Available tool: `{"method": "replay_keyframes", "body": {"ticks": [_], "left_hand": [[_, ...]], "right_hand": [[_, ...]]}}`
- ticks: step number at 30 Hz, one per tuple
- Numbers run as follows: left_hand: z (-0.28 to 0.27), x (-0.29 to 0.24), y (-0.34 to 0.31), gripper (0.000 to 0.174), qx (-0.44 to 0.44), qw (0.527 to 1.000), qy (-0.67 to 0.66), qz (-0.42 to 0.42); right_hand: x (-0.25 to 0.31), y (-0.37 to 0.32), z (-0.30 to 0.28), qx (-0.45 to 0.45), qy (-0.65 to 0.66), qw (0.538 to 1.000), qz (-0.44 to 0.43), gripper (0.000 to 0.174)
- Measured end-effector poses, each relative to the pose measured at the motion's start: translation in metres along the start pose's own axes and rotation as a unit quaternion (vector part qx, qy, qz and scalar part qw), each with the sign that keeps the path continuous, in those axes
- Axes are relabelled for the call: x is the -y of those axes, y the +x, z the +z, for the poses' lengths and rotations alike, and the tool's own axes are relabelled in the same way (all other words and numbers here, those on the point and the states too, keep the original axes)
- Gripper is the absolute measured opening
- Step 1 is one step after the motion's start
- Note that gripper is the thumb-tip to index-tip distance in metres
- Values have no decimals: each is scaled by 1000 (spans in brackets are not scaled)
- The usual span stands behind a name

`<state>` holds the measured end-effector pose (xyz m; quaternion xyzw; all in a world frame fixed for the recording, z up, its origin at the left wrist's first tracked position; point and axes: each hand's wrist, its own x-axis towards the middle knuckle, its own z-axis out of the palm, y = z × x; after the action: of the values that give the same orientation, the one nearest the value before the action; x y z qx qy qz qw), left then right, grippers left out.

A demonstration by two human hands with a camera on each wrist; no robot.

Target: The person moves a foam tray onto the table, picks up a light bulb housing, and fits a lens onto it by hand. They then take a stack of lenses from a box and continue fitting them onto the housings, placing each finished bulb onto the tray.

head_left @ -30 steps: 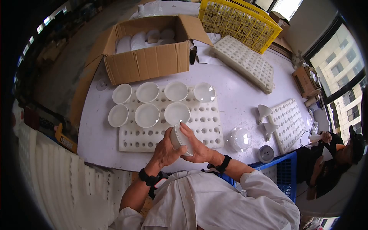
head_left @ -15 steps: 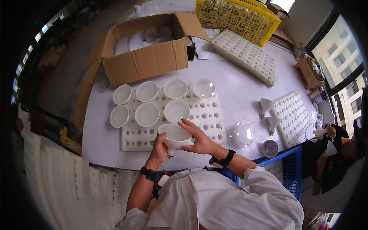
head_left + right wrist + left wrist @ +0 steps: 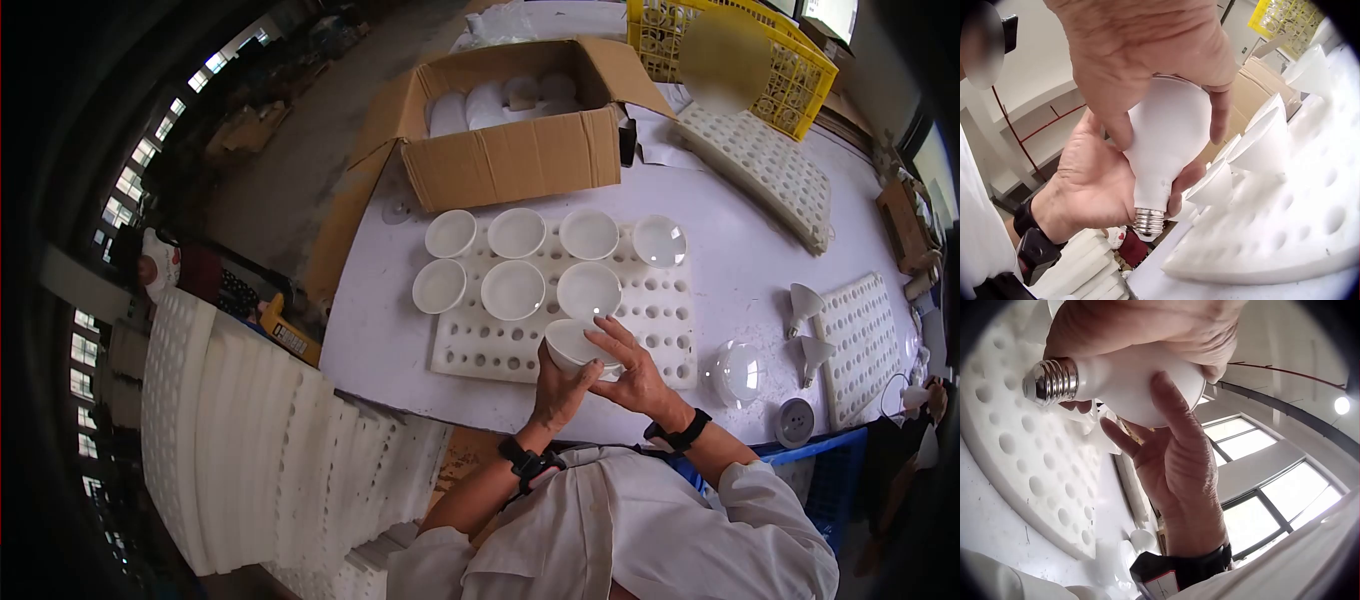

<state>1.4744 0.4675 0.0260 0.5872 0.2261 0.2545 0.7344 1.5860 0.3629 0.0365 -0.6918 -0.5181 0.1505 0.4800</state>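
Observation:
Both hands hold a white light bulb [image 3: 1169,137] with a wide cup-like head and a metal screw base [image 3: 1054,381]. My left hand [image 3: 560,393] is wrapped round its body and neck from the left. From the right, my right hand [image 3: 643,378] grips the wide end, fingers at the rim and thumb on the side. The bulb is just in front of a white foam tray [image 3: 655,345] with rows of holes. Several similar white bulbs [image 3: 513,290] stand in the tray, wide ends up; the one at the back right [image 3: 660,242] looks glossy on top.
Behind the tray is an open cardboard box [image 3: 510,160] of white rounded pieces. To the right lie clear domes [image 3: 738,374], two bulbs [image 3: 806,305], a round grey part [image 3: 795,422] and another foam tray [image 3: 862,345]. Foam sheets [image 3: 250,430] are stacked at left.
The bulb went from lying sideways between the hands to upright, wide end up, and the hands closed further round it. The head view has swung left.

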Motion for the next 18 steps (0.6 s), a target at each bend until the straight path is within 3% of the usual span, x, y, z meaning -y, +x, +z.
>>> {"method": "replay_keyframes", "body": {"ticks": [5,7,9,11,14,18], "left_hand": [[6,-20,-11,85,-9,996,60,66],[9,-15,-13,86,-62,983,154,83],[13,-17,-16,83,-62,991,96,69],[18,-14,-15,74,-45,994,46,86],[10,-2,-9,69,-5,993,88,74],[24,3,4,65,65,994,82,43]], "right_hand": [[2,0,9,-22,46,998,-45,68],[8,-1,12,-51,8,997,-58,67],[10,-3,9,-62,-20,994,-93,66],[14,-8,3,-62,-29,993,-101,63],[13,-17,7,-97,-54,990,-91,59],[-5,-32,11,-144,-70,986,-39,69]]}}
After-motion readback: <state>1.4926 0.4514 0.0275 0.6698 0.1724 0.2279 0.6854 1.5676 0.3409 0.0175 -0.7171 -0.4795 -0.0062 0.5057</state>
